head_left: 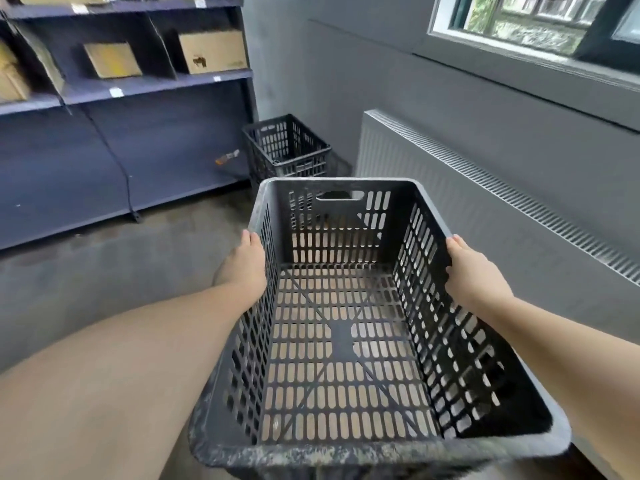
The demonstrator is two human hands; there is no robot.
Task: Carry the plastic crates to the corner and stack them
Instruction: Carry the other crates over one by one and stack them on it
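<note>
Both hands, left (244,263) and right (472,271), grasp the crate (346,327) by its long rims. Stack (287,147) lies straight ahead, beyond the crate's far end.

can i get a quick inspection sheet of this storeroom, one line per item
surface: bare grey floor, nothing lying in the path to the corner
job's things: empty black carried crate held level; corner crates already stacked by the wall ahead
clutter: cardboard boxes on the blue shelving; small orange item at the shelf's low right
hands: left hand grips the crate's left rim, right hand grips the right rim, fingers curled over the edges
cables: one dark cable running down the shelf front to the floor
surroundings: grey wall, radiator on the right, window above it
</note>
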